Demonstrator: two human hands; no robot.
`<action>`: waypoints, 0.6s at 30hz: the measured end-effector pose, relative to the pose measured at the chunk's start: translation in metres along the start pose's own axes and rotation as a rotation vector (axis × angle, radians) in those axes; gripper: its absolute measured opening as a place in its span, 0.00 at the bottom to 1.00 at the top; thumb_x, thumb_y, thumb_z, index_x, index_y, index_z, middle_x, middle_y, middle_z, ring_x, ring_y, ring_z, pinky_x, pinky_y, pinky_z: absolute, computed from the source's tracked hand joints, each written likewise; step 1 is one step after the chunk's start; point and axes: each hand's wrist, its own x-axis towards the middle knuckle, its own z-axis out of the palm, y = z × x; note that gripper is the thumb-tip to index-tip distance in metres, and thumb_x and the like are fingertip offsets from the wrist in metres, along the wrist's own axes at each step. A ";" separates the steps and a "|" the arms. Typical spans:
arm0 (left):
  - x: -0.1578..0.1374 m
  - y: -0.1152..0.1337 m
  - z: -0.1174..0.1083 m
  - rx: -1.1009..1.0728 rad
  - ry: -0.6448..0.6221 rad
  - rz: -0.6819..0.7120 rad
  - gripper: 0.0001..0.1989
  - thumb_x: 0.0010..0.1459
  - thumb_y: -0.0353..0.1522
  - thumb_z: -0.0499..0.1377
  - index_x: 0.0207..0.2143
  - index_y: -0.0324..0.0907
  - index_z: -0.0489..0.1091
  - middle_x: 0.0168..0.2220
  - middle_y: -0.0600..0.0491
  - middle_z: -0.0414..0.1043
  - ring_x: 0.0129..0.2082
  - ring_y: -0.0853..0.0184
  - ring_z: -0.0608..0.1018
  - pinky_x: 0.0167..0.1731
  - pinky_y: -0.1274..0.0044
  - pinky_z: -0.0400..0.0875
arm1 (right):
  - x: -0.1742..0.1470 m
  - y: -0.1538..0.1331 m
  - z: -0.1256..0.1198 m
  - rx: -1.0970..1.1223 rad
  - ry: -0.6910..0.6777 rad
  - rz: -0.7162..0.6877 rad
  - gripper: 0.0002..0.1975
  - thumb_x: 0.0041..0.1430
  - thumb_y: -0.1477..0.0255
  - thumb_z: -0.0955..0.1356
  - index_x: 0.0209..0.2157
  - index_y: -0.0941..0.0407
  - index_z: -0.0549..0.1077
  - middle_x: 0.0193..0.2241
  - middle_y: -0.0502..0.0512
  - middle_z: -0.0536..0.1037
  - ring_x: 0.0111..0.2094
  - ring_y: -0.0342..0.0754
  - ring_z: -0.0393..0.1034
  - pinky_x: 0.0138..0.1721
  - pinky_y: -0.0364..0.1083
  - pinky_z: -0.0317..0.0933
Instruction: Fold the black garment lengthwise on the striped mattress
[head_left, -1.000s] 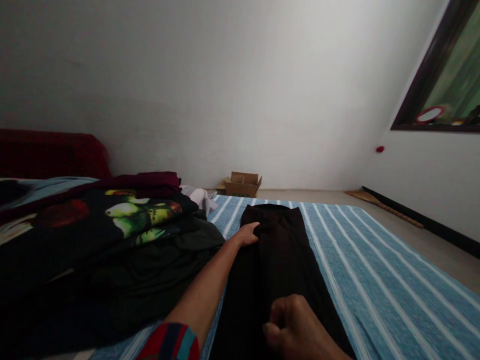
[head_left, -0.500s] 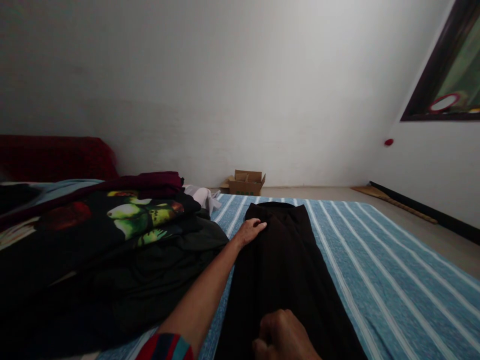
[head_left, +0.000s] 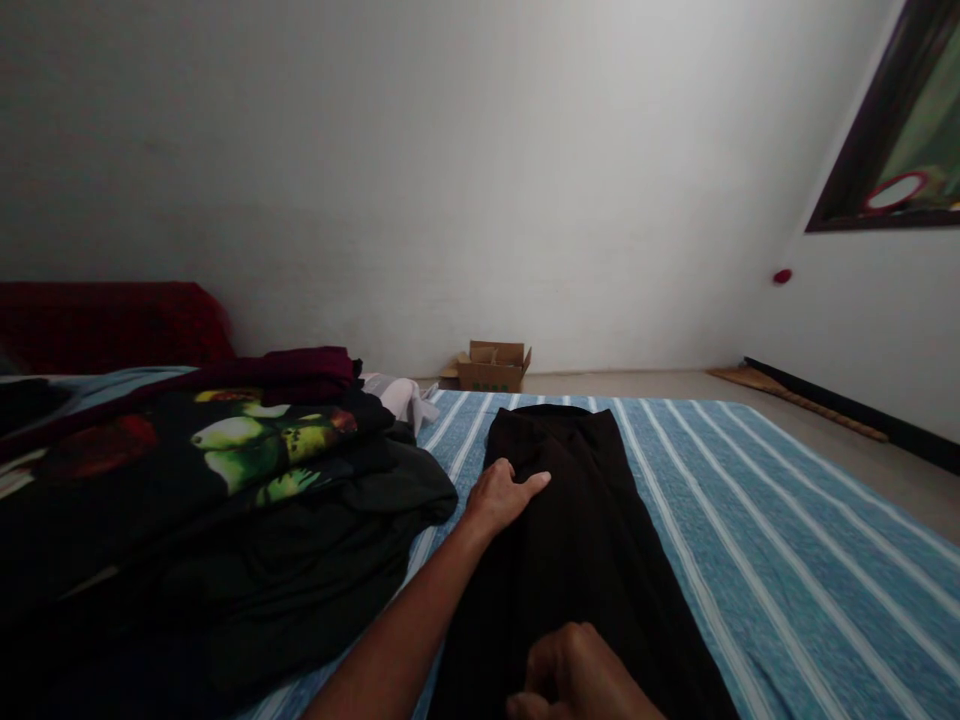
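Sliding my left hand (head_left: 500, 495) down dark garment (head_left: 581, 520), lower centre of frame; contact now farther below waistband (head_left: 551, 412). Hand spread open, gripping nothing visible. My right hand (head_left: 581, 672) curled, bottom centre; hold unclear.

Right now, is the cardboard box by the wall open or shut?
Open: the box has flaps sticking up, not folded over its top.
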 end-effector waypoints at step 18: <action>-0.025 -0.014 0.022 -0.726 -0.155 -0.072 0.05 0.46 0.32 0.60 0.23 0.40 0.67 0.24 0.54 0.72 0.26 0.66 0.74 0.24 0.78 0.64 | 0.199 0.045 -0.142 -0.025 0.280 -0.364 0.24 0.45 0.86 0.59 0.41 0.59 0.76 0.37 0.53 0.78 0.37 0.44 0.71 0.40 0.41 0.61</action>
